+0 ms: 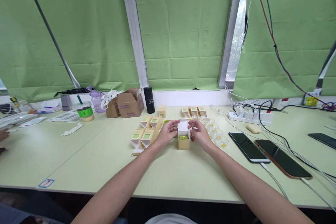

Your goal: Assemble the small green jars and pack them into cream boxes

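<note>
in the head view, the small box looks to stand upright on the pale table, straight ahead of the person and between the 2 hands. its mouth is open, the white flap is raised at the back, and a green item shows inside. the left hand is at the box's left upper edge and the right hand is at its right side, both with fingers bent and the gap from thumb to finger narrow; whether either one truly pinches the card cannot be told from here. to handle this well, i would let the 2 hands press evenly and lightly from opposite sides, since thin card would probably buckle under a hard squeeze. it seems best to keep the base flat on the table, with the green item sitting level below the rim, so that nothing catches when a flap is bent. folding along the crease with the fingertips, not the palms, should keep the edges crisp. elbow room also matters: the group of boxes with green squares lies near the left hand, and the clear plastic trays lie just beyond the right hand, so small, slow wrist moves are the safer choice.
</note>
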`<state>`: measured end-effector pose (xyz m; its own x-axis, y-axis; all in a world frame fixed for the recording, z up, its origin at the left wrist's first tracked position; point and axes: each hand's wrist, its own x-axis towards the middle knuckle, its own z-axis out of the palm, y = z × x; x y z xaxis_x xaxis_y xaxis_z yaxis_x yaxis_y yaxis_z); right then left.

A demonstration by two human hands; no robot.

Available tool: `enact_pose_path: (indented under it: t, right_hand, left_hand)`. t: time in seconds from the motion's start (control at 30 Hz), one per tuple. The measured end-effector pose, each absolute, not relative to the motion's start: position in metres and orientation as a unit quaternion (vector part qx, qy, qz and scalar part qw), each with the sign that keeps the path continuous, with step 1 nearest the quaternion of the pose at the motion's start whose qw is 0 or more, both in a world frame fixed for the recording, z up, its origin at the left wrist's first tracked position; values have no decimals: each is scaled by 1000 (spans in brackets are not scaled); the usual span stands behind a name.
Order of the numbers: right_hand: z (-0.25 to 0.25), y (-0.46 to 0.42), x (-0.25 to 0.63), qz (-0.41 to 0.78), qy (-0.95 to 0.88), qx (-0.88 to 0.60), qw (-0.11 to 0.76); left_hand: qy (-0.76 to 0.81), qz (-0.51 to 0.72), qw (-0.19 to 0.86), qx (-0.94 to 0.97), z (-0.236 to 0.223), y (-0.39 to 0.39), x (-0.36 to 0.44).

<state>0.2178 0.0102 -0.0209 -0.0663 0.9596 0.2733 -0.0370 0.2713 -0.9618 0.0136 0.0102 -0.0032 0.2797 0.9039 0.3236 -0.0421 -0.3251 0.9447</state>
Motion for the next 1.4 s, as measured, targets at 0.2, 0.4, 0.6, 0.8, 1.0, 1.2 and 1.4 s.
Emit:
enact_pose_path:
  t: [0.2, 0.4, 0.6, 0.8, 1.0, 1.2, 1.4]
  right_hand:
    - [-18, 7, 216, 485, -548, -391, 558]
    - [-14, 5, 216, 503, -517, -401, 565]
    - [-10, 1, 215, 523, -499, -401, 562]
    - [-10, -2, 212, 525, -504, -394, 560]
    - [-13, -5, 210, 522, -524, -398, 543]
    - [-19, -4, 207, 502, -547, -404, 534]
    - [-27, 0, 207, 485, -576, -410, 515]
  left_hand:
    - [340, 502, 446, 658, -7, 10, 17]
    - [348, 501, 418, 673, -5, 4, 23]
    - [363, 503, 401, 674, -5, -1, 28]
    - [372, 502, 403, 669, -6, -3, 30]
    - [376, 502, 395, 672, -8, -3, 30]
    - [370, 497, 396, 678, -8, -4, 30]
    - [370, 499, 393, 678, -6, -5, 31]
